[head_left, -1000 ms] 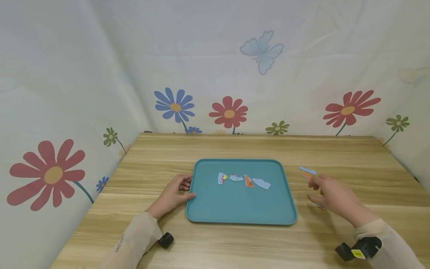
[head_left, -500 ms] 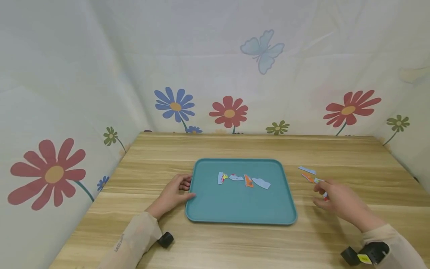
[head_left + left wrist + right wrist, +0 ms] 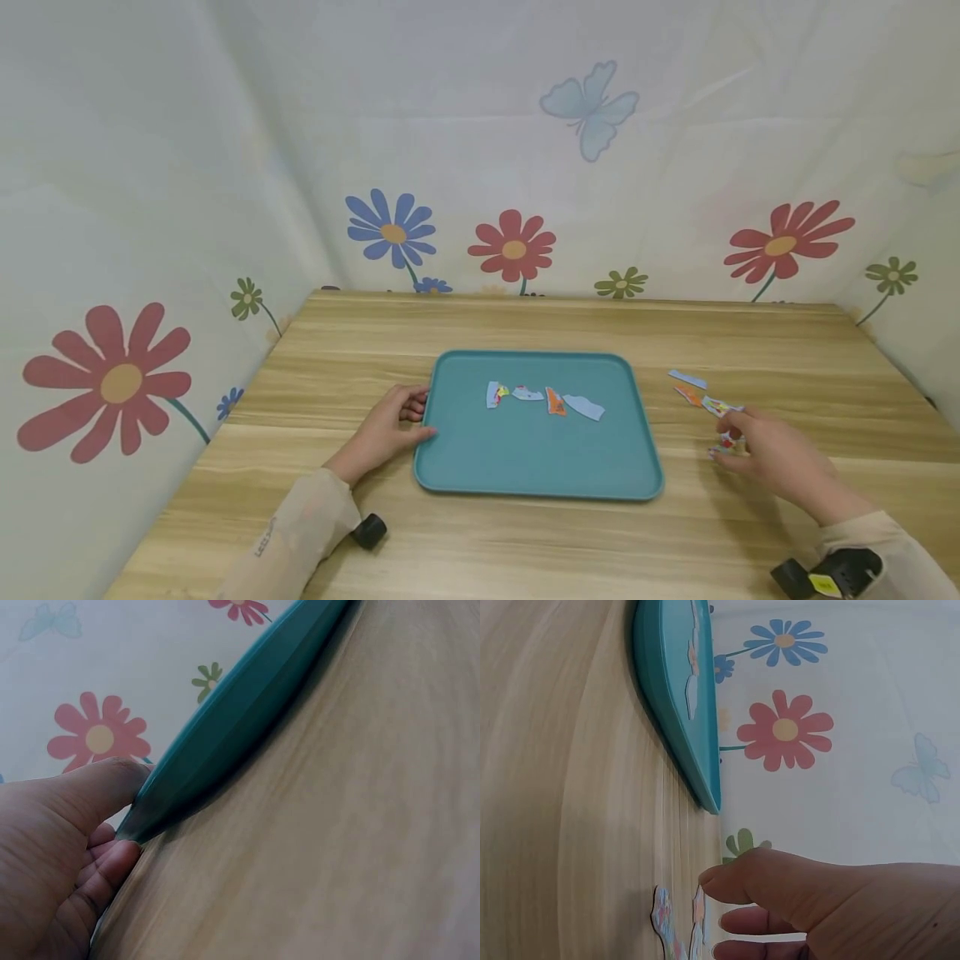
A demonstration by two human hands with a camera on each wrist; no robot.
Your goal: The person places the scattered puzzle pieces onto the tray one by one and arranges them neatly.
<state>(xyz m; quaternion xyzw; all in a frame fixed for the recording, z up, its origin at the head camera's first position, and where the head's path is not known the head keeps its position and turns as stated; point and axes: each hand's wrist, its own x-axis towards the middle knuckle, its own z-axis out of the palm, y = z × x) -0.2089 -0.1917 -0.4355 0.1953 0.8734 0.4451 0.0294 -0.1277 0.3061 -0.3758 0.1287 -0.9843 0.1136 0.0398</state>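
A teal tray (image 3: 540,467) lies on the table. My left hand (image 3: 386,433) grips its left rim, thumb at the edge and fingers curled against the side, as the left wrist view also shows. On the tray lie several thin printed puzzle pieces, among them an orange one (image 3: 555,402) and a pale blue one (image 3: 584,407). My right hand (image 3: 780,458) is right of the tray, thumb and fingers apart, over a red-and-blue piece (image 3: 727,442) that it partly hides. Just beyond its fingertips lies a multicoloured piece (image 3: 720,407). Nothing shows between the right thumb (image 3: 731,883) and fingers.
Farther back on the right lie an orange piece (image 3: 687,395) and a narrow blue strip (image 3: 687,380). The wooden table (image 3: 525,542) meets a flower-printed cloth (image 3: 450,125) at its back and sides. Each wrist wears a black camera.
My right hand has moved rightward and nearer to me, uncovering the multicoloured piece and more of the orange one. The left hand stays on the rim, and the pieces on the tray have not moved.
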